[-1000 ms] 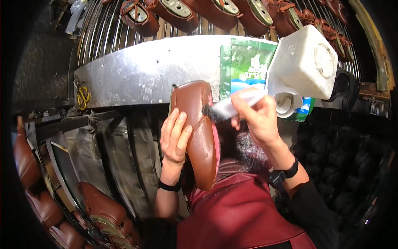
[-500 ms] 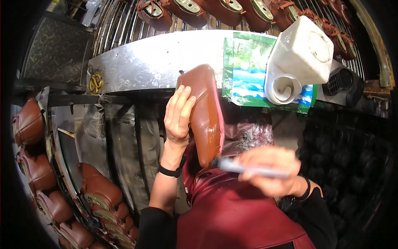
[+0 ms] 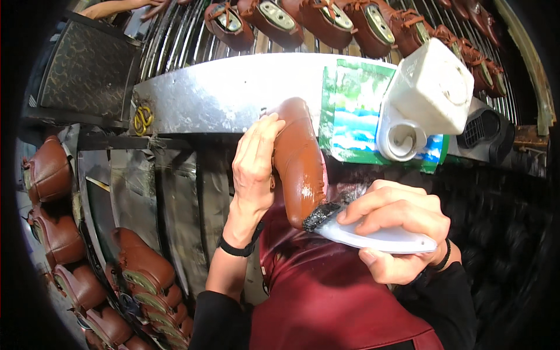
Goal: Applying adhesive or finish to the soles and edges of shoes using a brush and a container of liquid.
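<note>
A brown leather shoe upper (image 3: 298, 169) stands out over my lap, its far end against the metal bench edge. My left hand (image 3: 255, 160) grips it along its left side, fingers wrapped round; the thumb is hidden. In my right hand (image 3: 405, 219) is a brush (image 3: 373, 238) with a pale, flat handle and dark, wet-looking bristles. The bristles touch the near right edge of the upper. A shiny patch shows on the leather close to them, and a strip of pink runs down its right side.
On the bench (image 3: 216, 87), a white cut-open jug (image 3: 431, 87) sits on a green-and-blue sheet (image 3: 356, 111). Yellow-handled scissors (image 3: 143, 119) hang at left. Brown shoes (image 3: 280, 23) line the rack behind; more uppers (image 3: 146, 259) stand lower left. Another person's arm (image 3: 116, 8) reaches in top left.
The upper has rolled, showing less of its pink side. My right hand has turned, pressing the bristles to the near edge. Another person's arm has appeared at the top left.
</note>
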A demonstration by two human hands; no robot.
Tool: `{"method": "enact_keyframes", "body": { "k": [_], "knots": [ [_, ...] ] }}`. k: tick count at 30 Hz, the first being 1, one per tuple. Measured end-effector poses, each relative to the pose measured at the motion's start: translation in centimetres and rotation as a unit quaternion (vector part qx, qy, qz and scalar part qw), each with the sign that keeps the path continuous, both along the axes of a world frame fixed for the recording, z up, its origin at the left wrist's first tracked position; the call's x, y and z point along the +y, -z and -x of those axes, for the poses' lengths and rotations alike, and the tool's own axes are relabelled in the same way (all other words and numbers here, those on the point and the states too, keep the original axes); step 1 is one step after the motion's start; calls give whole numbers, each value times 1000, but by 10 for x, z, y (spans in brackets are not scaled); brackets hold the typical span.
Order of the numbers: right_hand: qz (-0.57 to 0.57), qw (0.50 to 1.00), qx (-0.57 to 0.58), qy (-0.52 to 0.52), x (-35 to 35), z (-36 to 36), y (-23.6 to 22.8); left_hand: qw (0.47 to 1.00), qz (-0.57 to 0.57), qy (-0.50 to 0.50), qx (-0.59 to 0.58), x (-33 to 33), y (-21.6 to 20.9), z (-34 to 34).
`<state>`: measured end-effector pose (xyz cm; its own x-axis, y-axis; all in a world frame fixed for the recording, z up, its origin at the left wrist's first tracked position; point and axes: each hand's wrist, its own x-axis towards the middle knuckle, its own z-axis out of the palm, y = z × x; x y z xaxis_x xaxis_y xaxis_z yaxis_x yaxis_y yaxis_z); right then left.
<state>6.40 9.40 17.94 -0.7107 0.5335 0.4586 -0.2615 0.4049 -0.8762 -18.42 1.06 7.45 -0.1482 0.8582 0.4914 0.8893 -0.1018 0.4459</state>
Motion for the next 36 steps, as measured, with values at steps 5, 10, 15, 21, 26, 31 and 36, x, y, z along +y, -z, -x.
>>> {"method": "enact_keyframes", "body": {
  "k": [5,10,15,21,26,31,36],
  "knots": [
    [-52,997,50,13,39,15,-8,991,103,17,-80,26,-34,14],
    [-53,995,72,50,70,26,14,973,144,80,-159,49,-50,36],
    [192,958,20,210,43,4,80,783,135,61,-605,59,11,72],
    [196,853,64,479,8,-58,103,775,-47,77,-626,5,0,26],
    [212,828,-12,518,12,-49,137,733,22,33,-680,-56,54,-3],
    [496,760,126,401,17,-58,107,705,56,51,-705,-67,58,-20],
    [511,792,186,277,33,-33,69,668,90,85,-734,-64,34,-25]
  ]
}}
